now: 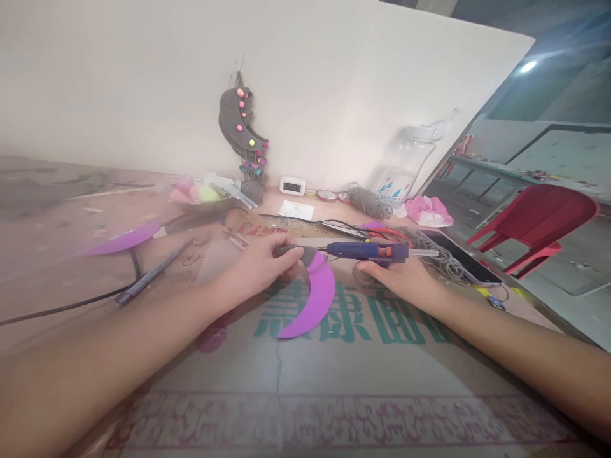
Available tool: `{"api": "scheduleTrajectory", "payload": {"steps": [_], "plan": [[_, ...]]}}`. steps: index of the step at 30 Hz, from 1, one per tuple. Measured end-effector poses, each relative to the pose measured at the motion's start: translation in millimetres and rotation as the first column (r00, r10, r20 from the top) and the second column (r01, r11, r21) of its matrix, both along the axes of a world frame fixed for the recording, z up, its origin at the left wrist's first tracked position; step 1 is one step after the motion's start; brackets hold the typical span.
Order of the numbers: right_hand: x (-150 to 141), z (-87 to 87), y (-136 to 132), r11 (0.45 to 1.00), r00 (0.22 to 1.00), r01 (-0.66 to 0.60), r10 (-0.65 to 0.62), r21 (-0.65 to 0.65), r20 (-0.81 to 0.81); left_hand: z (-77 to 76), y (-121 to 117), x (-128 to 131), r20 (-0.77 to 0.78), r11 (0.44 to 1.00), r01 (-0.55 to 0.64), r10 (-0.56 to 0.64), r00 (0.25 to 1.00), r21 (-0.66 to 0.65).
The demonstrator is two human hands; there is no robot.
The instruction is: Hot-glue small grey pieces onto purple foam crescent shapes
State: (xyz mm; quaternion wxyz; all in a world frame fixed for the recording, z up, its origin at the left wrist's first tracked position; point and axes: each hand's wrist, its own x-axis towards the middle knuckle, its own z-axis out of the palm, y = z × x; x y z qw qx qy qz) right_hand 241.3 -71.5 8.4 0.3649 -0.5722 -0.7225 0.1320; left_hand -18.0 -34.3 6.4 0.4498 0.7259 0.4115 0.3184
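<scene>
My left hand pinches the upper end of a purple crescent moon cutout, whose tip is wrapped in grey yarn. The crescent's free point hangs down toward me. In my right hand is a blue hot glue gun, its nozzle pointing left at the wrapped part. A clear glue stick sticks out of the gun's back. Whether the nozzle touches the yarn I cannot tell. Grey yarn strands lie loose beside my right hand.
Against the white board hangs a grey moon decoration with colored balls. Behind my hands stand a bowl, a small clock, a yarn bundle and a clear jar. A phone lies right; another purple cutout, left.
</scene>
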Motion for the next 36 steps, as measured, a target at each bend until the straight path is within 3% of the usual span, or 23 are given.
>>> {"api": "scheduleTrajectory", "payload": {"steps": [4, 8, 14, 20, 23, 29, 32, 36], "plan": [[5, 5.9, 5, 0.998, 0.998, 0.053, -0.052, -0.022, 0.031, -0.1, 0, 0, 0.000, 1.000, 0.004, -0.004, 1.000, -0.016], [10, 21.5, 6, 0.994, 0.998, -0.059, 0.059, -0.097, 0.001, -0.8, 0, -1, 0.033, 0.999, 0.004, -0.002, 0.999, -0.052], [12, 46.1, 13, 0.985, 0.974, -0.154, 0.139, -0.073, -0.178, -1.6, 0, 0, 0.044, 0.997, 0.012, -0.009, 0.999, -0.070], [-9, 69.1, 54, 0.996, 0.997, -0.022, 0.015, -0.084, -0.077, -1.2, 0, 2, 0.115, 0.994, 0.036, -0.024, 0.993, -0.103], [-18, 63.8, 90, 0.993, 0.999, 0.014, -0.010, -0.120, 0.034, -3.5, 2, 2, 0.122, 0.993, 0.048, -0.035, 0.992, -0.105], [-20, 28.8, 158, 0.986, 0.994, -0.011, 0.028, -0.165, 0.104, -7.2, 5, 1, 0.080, 0.998, 0.033, -0.029, 0.996, -0.047], [-19, 18.1, 175, 0.987, 0.990, 0.001, 0.022, -0.162, 0.143, -4.4, 4, 2, 0.079, 0.997, 0.043, -0.039, 0.996, -0.059], [-13, 19.0, 177, 0.985, 0.977, 0.050, -0.013, -0.166, 0.212, -1.9, 2, 3, 0.081, 0.995, 0.041, -0.034, 0.996, -0.089]]}}
